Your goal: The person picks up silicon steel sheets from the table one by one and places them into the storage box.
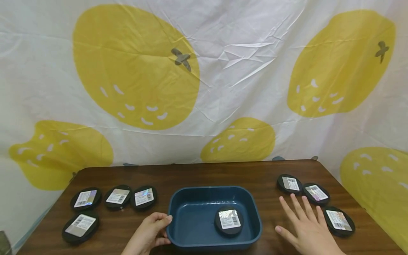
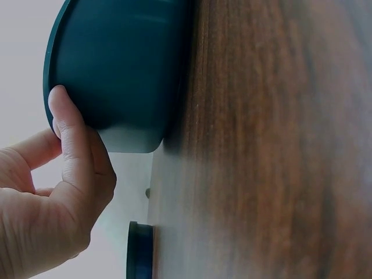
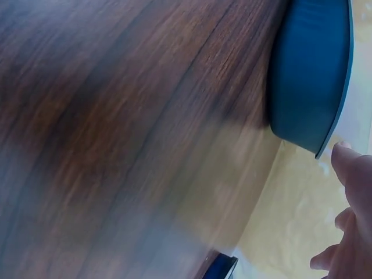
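Note:
A dark blue rectangular tray [image 1: 197, 212] stands near the table's front edge, with one round black tin [image 1: 228, 232] lying inside toward its right, label up. My left hand [image 1: 151, 232] pinches the tray's left rim between thumb and fingers; in the left wrist view, fingers [image 2: 75, 139] press against its outer wall. To the right of the tray, my right hand [image 1: 307, 226] is spread palm down with nothing in it. Just beyond its fingertips lies a black tin [image 1: 316, 194], with another tin [image 1: 339, 222] right beside the fingers and a third tin [image 1: 289, 184] farther back.
Several similar labelled tins lie left of the tray, among them a front tin [image 1: 79, 228] and the nearest one [image 1: 143, 197]. The brown wooden table [image 1: 216, 173] ends at a white curtain [image 1: 242, 71] printed with yellow fruit.

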Demonstrator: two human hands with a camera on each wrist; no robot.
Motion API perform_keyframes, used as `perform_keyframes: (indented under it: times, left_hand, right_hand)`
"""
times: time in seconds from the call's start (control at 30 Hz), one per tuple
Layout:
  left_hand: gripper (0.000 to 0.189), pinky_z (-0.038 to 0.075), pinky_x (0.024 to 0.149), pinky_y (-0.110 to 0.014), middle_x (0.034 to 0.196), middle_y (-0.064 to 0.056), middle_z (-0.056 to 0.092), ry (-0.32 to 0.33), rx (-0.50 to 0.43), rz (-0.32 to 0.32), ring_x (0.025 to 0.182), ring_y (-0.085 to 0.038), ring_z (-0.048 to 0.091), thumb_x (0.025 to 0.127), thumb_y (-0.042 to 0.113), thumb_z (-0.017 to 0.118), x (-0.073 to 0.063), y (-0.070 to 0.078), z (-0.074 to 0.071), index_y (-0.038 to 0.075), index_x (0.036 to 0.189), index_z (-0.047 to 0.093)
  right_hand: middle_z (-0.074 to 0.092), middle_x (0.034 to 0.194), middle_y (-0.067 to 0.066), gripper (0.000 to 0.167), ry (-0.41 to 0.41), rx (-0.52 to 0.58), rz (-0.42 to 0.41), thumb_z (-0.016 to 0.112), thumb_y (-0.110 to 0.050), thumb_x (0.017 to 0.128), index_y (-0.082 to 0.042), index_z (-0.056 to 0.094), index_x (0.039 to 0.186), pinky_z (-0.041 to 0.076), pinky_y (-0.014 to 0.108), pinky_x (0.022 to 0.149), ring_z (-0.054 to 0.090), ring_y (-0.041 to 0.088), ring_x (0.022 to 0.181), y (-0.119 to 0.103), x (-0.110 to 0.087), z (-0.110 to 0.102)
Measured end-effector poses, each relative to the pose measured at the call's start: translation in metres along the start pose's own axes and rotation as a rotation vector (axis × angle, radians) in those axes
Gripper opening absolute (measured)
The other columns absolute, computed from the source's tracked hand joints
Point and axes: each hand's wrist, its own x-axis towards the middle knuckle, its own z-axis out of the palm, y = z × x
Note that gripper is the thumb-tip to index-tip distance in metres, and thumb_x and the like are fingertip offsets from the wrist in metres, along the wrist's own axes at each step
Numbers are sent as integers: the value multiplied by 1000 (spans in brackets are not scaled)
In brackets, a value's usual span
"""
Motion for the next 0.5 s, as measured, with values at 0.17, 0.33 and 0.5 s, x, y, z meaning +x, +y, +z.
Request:
perform_keyframes:
  times: [0.17, 0.33, 0.5]
  left_hand:
    - [23, 53, 53, -25, 73, -5, 47, -1, -3, 2, 59, -13, 47, 92, 15, 55, 0, 0, 0, -4, 100, 46]
    - [23, 53, 53, -25, 73, -5, 47, -13, -2, 3, 59, -13, 48, 92, 15, 55, 0, 0, -1, -4, 100, 46]
    - [24, 53, 53, -24, 73, -5, 46, -20, -1, 1, 60, -13, 47, 92, 16, 55, 0, 0, -1, -4, 101, 45]
  right_hand:
    - [23, 149, 23, 79, -22, 5, 28, 49, -64, 85, -23, 25, 148, -3, 69, 102, 8, 46, 137, 7, -3, 3]
    - [25, 148, 23, 81, -35, -3, 52, 47, -67, 84, -24, 24, 148, 4, 72, 99, 12, 48, 135, 14, -6, 7]
    - [25, 147, 23, 82, -23, -20, 71, 46, -67, 84, -26, 18, 149, 9, 74, 96, 14, 49, 133, 22, -10, 10]
